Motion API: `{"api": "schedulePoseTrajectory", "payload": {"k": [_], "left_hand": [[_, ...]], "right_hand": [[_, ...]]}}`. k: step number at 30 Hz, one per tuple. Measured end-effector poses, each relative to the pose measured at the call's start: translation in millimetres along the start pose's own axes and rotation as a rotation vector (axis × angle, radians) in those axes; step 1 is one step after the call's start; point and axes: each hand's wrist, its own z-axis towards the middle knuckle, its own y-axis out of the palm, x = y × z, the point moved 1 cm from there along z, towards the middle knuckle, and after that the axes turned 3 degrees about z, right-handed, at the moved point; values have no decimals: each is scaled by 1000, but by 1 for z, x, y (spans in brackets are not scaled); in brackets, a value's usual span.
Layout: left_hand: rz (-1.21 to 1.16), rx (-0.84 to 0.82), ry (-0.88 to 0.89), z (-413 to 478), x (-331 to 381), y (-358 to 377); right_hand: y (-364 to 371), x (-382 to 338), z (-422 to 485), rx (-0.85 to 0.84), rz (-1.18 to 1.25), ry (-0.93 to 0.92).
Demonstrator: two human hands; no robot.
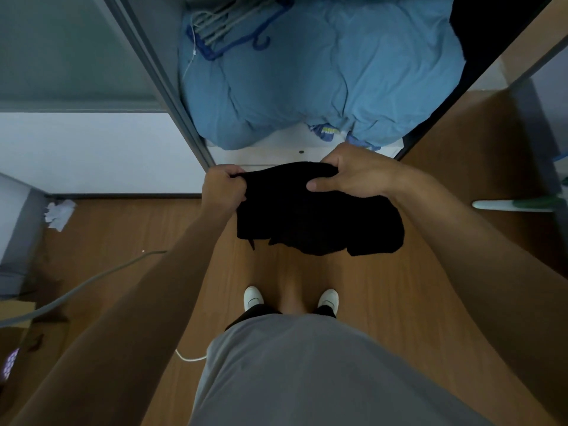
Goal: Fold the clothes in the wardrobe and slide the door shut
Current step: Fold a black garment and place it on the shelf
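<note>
A black garment hangs in the air in front of the open wardrobe, bunched into a short thick bundle. My left hand grips its upper left edge with curled fingers. My right hand holds the upper right edge, fingers over the top and thumb in front. The wardrobe's sliding door stands to the left, its grey frame edge beside the opening. Inside the wardrobe lies a big light blue duvet with blue and grey hangers on top.
A dark item fills the wardrobe's right side. On the wooden floor lie crumpled paper at the left, a grey cable, a cardboard box and a white-and-green handle at the right. My white shoes stand below the garment.
</note>
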Motion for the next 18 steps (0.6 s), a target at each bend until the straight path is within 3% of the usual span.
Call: {"api": "schedulePoseTrajectory", "payload": {"k": [9,18], "left_hand": [[-189,-77,-76,-3,8,23],[-397,-286,-81,-21,20,45]], "right_hand": [[2,-17,12,-95,-83,-44],[5,-25,16,-96,-61,-100]]}}
